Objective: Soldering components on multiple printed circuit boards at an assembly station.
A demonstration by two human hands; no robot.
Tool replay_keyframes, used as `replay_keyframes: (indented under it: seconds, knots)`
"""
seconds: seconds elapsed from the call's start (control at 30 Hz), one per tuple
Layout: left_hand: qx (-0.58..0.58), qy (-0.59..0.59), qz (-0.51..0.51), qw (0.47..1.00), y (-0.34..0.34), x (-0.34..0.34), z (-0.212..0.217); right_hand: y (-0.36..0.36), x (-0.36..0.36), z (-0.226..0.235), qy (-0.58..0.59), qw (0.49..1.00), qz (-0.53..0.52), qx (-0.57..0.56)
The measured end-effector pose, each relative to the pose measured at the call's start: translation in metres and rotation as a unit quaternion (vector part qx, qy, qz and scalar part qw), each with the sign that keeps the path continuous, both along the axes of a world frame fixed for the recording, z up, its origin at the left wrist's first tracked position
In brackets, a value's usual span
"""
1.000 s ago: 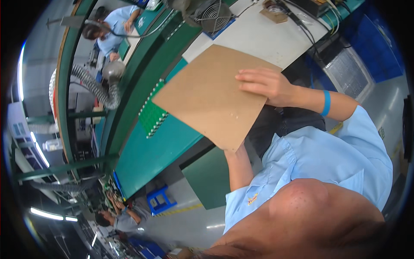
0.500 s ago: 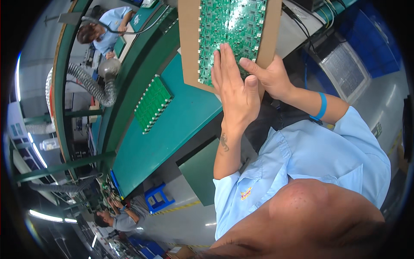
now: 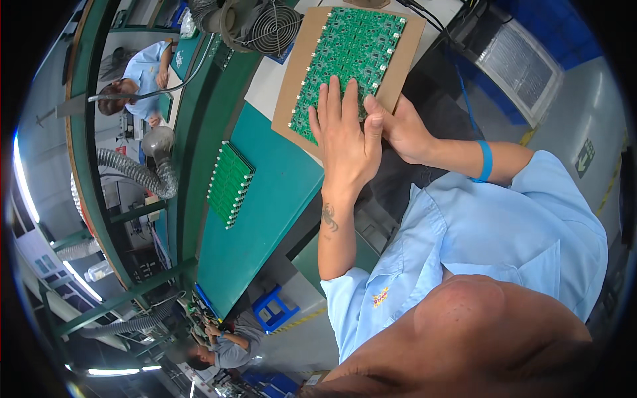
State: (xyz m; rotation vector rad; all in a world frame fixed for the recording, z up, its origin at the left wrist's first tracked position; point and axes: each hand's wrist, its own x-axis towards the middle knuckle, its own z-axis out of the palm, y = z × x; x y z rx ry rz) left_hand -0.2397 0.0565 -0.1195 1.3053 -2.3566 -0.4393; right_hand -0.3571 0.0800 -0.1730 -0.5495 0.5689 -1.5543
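A green circuit board panel (image 3: 352,50), packed with small parts and edged with white connectors, lies on a brown cardboard sheet (image 3: 400,58). My left hand (image 3: 345,136) rests flat over the panel's near end, its fingers stretched and slightly apart. At the near right corner, my right hand (image 3: 408,131), below a blue wristband (image 3: 486,161), grips the cardboard with the thumb on top near the panel's edge. The right fingers are mostly hidden under the sheet. To the left, a stack of green circuit boards (image 3: 230,182) with white connectors sits on the teal bench mat (image 3: 265,192).
A round fan grille (image 3: 274,30) and a flexible silver duct (image 3: 136,174) stand beyond the bench. Green frame posts (image 3: 79,119) run along the left. Two co-workers sit at other benches. A blue stool (image 3: 273,309) is on the floor; cables (image 3: 464,93) hang at right.
The whole view has shifted, so the panel and cardboard appear lower and more tilted. My left hand has turned flatter, with its fingers spread wider on the panel. My right hand keeps its hold.
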Motion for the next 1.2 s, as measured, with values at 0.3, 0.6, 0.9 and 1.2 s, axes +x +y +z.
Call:
replay_keyframes:
  seconds: [0.3,0.6,0.9,1.2]
  knots:
    - [0.041,-0.038,-0.036,0.998,-0.008,0.004,-0.006,0.011,0.004,-0.026,-0.037,0.999,0.007,0.035]
    - [0.020,-0.021,-0.041,0.999,-0.011,0.009,-0.023,0.017,-0.023,-0.049,0.093,0.993,0.064,0.029]
    - [-0.079,0.019,-0.010,0.997,-0.020,0.011,-0.054,-0.003,-0.086,-0.043,0.226,0.911,0.335,0.082]
    - [-0.107,0.055,0.000,0.993,-0.039,0.018,-0.090,-0.018,-0.078,-0.074,0.265,0.901,0.327,0.108]
